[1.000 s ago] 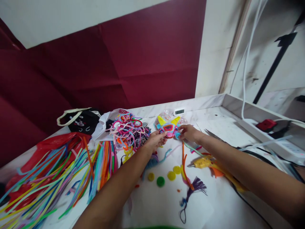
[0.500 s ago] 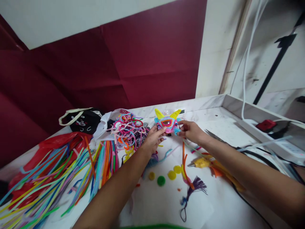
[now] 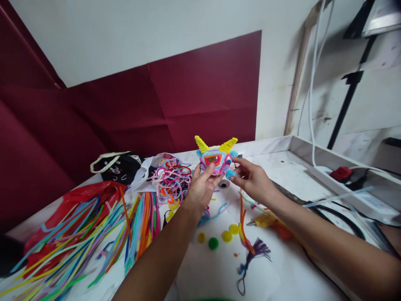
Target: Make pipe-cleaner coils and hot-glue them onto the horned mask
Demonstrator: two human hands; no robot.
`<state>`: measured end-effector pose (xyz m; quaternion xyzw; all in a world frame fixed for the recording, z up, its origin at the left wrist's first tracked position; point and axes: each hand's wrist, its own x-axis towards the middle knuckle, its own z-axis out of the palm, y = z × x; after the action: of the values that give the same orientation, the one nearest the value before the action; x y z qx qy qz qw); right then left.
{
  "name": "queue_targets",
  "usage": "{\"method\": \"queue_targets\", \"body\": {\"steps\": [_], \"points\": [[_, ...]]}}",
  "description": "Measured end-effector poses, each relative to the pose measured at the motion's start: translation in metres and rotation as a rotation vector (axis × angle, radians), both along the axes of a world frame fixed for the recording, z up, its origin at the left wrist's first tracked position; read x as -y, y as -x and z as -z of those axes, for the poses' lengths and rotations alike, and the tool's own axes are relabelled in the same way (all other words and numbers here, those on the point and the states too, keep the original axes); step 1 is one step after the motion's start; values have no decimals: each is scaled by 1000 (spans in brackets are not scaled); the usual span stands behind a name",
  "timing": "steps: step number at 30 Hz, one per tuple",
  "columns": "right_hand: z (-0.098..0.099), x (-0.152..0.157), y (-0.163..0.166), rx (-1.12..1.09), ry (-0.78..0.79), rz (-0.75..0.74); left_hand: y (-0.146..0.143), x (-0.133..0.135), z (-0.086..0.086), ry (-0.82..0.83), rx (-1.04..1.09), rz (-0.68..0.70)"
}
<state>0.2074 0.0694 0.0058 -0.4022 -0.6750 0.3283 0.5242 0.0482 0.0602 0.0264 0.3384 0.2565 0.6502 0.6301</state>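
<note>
My left hand (image 3: 202,188) is closed on a pipe-cleaner figure (image 3: 226,160) with two upright yellow horns and a striped pink, orange and light-blue body. Its thumb lies across the front, fingers beneath. At the figure's lower right, my right hand (image 3: 250,176) pinches a light-blue fuzzy piece (image 3: 231,173); whether that piece is fixed to the body I cannot tell. Both hands hold the figure above the far part of the white table (image 3: 200,271). Below the hands lie yellow pompoms (image 3: 227,236), a green pompom (image 3: 213,243) and a purple tassel (image 3: 258,249).
Many loose pipe cleaners (image 3: 147,221) and a red plastic bag (image 3: 75,196) cover the left side. Behind them are a tangled pile of scraps (image 3: 172,175) and a black bag (image 3: 119,169). A yellow glue gun (image 3: 263,220), scissors (image 3: 286,193) and a power strip (image 3: 372,200) lie right.
The camera view has tilted upward, and the figure sits slightly higher over the table with its horns spread wider in view. Both hands keep their hold.
</note>
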Motion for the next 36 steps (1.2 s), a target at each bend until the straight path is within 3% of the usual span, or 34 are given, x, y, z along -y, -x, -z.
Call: {"method": "queue_targets", "body": {"steps": [8, 11, 15, 19, 23, 26, 30, 36], "points": [[-10, 39, -15, 120, -25, -16, 14, 9, -8, 81, 116, -75], [1, 56, -19, 310, 99, -126, 22, 11, -9, 110, 124, -76], [25, 78, -1, 540, 256, -266, 29, 17, -10, 139, 103, -55], [43, 95, 26, 655, 299, -345, 33, 24, -9, 172, 93, -33], [41, 102, 33, 723, 219, -359, 36, 31, -9, 190, 69, -25], [29, 100, 16, 728, 168, -323, 38, 35, -11, 187, 52, -9], [19, 96, -31, 688, 128, -250, 42, 41, -11, 177, 35, 38], [38, 101, -118, 682, 59, 77, 45, 48, -5, 136, 24, 63]]}}
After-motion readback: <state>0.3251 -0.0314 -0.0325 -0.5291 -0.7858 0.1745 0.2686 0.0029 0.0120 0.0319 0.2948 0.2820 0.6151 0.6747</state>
